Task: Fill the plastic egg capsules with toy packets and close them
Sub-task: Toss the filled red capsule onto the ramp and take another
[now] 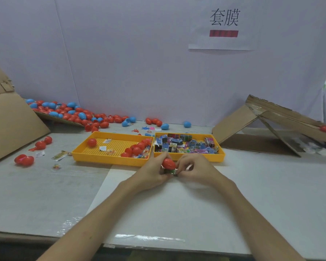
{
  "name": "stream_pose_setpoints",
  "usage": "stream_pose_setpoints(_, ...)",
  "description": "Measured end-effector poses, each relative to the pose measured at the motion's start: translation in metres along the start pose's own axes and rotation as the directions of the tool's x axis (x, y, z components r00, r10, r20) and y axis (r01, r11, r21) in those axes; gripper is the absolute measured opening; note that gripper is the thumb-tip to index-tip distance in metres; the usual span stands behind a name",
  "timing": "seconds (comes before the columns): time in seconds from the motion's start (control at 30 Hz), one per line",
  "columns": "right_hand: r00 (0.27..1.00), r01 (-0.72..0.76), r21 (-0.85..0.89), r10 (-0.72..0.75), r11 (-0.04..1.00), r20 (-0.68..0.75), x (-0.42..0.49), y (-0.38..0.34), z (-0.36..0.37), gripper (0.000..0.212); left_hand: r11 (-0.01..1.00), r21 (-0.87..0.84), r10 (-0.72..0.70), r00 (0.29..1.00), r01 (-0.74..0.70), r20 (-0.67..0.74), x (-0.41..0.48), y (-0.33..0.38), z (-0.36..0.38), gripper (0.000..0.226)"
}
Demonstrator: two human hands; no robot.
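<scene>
My left hand (154, 171) grips a red egg capsule (168, 163) just in front of the two yellow trays. My right hand (194, 169) pinches a small dark green toy packet (170, 172) at the capsule's underside. The two hands touch around the capsule, and fingers hide most of the packet. The left yellow tray (86, 155) holds several red capsules and a few loose packets. Many colourful toy packets fill the right yellow tray (221, 153).
A heap of red and blue capsules (69, 112) lies at the back left beside a cardboard sheet (11, 127). Loose red capsules (24, 160) and packets lie on the table at left. A cardboard ramp (271, 125) stands at the right.
</scene>
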State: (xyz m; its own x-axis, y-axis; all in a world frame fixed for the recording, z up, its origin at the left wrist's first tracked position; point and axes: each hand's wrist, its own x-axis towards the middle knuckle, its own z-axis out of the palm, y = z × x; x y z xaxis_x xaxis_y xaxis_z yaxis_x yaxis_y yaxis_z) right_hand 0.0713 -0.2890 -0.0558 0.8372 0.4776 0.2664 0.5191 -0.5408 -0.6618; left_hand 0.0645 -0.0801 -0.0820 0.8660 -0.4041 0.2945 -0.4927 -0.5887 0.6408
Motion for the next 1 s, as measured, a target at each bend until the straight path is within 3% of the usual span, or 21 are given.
stream_pose_setpoints(0.37,0.986,-0.162,-0.027,0.163,0.986,0.042,-0.003,0.004,-0.019,0.020,0.998,-0.060,-0.015,1.000,0.015,0.000,-0.001,0.003,-0.001,0.031)
stream_pose_setpoints(0.47,0.971,-0.234,0.106,0.237,0.966,-0.014,-0.008,0.009,-0.032,0.031,0.997,-0.068,-0.021,1.000,0.021,0.008,-0.002,0.004,-0.001,0.028)
stream_pose_setpoints(0.6,0.971,-0.190,0.282,0.222,0.940,-0.085,-0.010,0.010,-0.038,0.021,0.991,-0.119,-0.064,0.998,0.067,0.028,-0.008,0.010,-0.002,0.028)
stream_pose_setpoints(0.73,0.976,-0.142,0.383,0.193,0.913,-0.098,-0.006,0.004,-0.028,0.014,0.982,-0.177,-0.074,0.995,0.062,-0.060,-0.011,0.019,-0.006,0.021)
stream_pose_setpoints(0.9,0.981,-0.128,0.485,0.182,0.865,-0.066,-0.003,-0.001,-0.019,0.016,0.929,-0.368,-0.116,0.977,0.043,-0.179,-0.011,0.028,-0.008,0.023)
stream_pose_setpoints(1.0,0.983,-0.106,0.528,0.170,0.843,-0.073,-0.003,-0.003,-0.019,0.016,0.829,-0.553,-0.184,0.974,0.083,-0.129,-0.006,0.029,-0.011,0.014)
